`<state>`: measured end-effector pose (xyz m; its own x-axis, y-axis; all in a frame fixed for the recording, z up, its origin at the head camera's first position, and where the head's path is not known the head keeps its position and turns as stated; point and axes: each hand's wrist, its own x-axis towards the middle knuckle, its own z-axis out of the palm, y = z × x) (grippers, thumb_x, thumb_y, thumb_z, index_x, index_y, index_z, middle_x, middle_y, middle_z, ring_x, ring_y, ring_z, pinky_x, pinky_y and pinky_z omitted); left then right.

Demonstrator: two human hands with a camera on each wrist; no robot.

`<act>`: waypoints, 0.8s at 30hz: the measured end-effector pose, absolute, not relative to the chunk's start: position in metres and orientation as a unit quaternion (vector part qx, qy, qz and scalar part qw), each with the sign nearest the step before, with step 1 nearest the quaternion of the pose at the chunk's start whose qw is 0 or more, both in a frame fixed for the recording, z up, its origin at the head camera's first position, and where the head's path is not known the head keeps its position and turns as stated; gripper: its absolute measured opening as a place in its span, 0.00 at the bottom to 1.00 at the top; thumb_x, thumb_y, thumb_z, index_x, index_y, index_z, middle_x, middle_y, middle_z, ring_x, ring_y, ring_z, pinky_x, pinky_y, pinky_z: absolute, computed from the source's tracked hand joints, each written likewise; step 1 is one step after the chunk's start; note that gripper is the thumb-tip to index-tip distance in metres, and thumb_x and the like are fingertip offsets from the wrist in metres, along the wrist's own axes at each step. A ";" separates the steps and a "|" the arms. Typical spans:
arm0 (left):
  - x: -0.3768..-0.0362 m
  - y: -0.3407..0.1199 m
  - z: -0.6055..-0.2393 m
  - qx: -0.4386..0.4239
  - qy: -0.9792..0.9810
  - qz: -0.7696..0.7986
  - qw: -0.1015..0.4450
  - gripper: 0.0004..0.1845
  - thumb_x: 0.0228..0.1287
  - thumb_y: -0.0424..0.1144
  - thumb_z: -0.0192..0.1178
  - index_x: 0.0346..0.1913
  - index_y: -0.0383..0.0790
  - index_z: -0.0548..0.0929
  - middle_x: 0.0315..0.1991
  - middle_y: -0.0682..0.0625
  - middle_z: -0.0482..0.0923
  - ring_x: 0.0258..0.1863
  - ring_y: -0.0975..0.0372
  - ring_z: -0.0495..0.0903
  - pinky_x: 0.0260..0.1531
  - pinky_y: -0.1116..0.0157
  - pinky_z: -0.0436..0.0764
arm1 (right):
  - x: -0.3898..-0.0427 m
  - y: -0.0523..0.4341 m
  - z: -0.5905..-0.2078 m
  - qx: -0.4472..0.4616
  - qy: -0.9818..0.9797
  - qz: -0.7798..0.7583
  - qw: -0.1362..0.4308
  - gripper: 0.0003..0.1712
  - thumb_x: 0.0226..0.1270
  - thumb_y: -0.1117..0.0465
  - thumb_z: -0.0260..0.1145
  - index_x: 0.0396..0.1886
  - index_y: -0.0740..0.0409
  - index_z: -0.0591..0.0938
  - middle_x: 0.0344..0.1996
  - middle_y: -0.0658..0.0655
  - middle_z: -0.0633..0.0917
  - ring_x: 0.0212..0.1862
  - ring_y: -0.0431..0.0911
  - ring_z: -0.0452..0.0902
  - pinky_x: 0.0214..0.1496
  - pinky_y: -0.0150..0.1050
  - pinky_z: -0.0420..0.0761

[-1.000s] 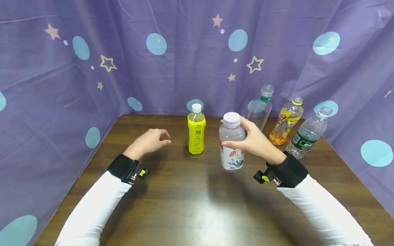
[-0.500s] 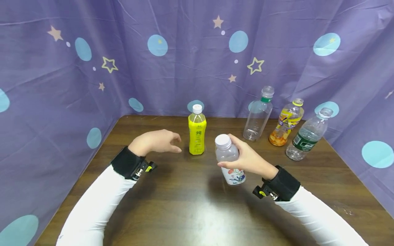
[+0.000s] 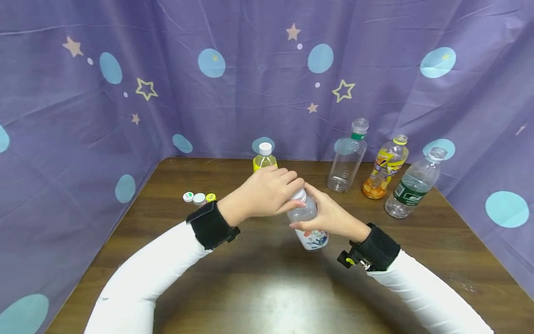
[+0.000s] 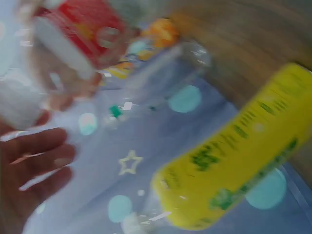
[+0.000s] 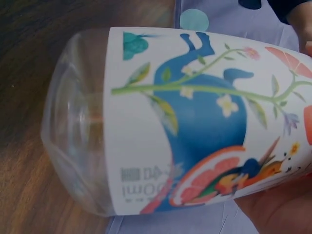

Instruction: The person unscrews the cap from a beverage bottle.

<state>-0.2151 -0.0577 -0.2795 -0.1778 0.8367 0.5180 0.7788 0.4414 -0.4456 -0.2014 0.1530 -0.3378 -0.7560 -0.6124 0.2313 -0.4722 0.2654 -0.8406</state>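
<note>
My right hand grips a clear plastic bottle with a white floral label, tilted with its top toward the left. In the right wrist view the bottle's label and clear base fill most of the frame. My left hand is over the bottle's white cap, with fingers curled across the far side and the thumb in front. The blurred left wrist view shows my left fingers beside the bottle top. Behind that hand stands a capped yellow bottle, its lower part hidden in the head view.
At the right stand three uncapped bottles: a clear one, one with a yellow label and orange contents, and one with a green label. Three loose caps lie on the wooden table at the left. A purple curtain hangs behind.
My left hand has moved right onto the white cap, uncovering the loose caps. My right hand has lowered the bottle toward me and tilted it left.
</note>
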 end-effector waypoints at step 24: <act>-0.228 -0.053 -0.302 -0.497 -0.765 -0.023 0.409 0.16 0.58 0.57 0.57 0.29 0.47 0.79 0.20 0.55 0.74 0.19 0.64 0.75 0.18 0.68 0.73 | -0.206 0.149 -0.341 -0.356 0.826 -0.432 0.060 0.43 0.51 0.57 0.78 0.65 0.52 0.65 0.41 0.56 0.84 0.34 0.43 0.82 0.33 0.39 0.84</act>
<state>-0.2281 -0.0529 -0.3020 -0.1707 0.7419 0.6484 0.7788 0.5047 -0.3725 -0.2057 0.1493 -0.3408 -0.7386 -0.6411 0.2085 -0.5367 0.3722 -0.7572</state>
